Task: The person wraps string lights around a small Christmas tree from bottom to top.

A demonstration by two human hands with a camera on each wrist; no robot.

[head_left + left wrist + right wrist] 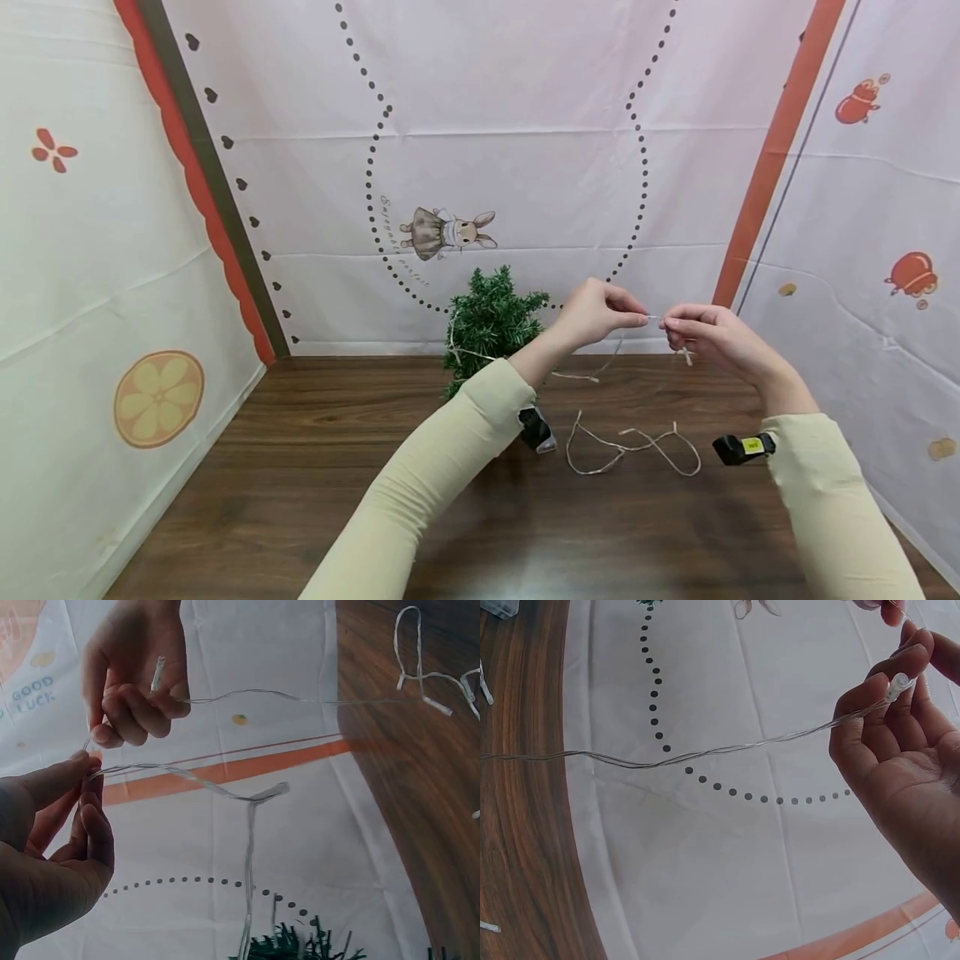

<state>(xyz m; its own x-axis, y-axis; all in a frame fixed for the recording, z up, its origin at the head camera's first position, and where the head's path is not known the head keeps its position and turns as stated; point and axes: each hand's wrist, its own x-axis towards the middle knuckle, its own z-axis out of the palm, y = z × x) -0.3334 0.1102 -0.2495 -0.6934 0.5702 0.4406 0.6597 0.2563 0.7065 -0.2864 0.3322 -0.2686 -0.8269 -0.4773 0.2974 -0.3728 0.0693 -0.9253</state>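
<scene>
Both hands are raised close together to the right of a small green artificial tree (491,317). Thumb and forefinger of my left hand (592,315) pinch a thin clear string of fairy lights (199,777), which hangs from there down toward the tree. My right hand (708,335) pinches the same string a short way along, and a short length is stretched between the fingertips. One small clear bulb (898,684) stands up beside the right hand's curled fingers. From that hand the twisted wire (765,742) trails off toward the table.
A slack length of the light string (588,472) lies in loops on the dark wooden table (330,467). A printed white cloth (517,167) hangs behind, with more cloth on both sides. Black wrist cameras (536,429) are strapped below the hands.
</scene>
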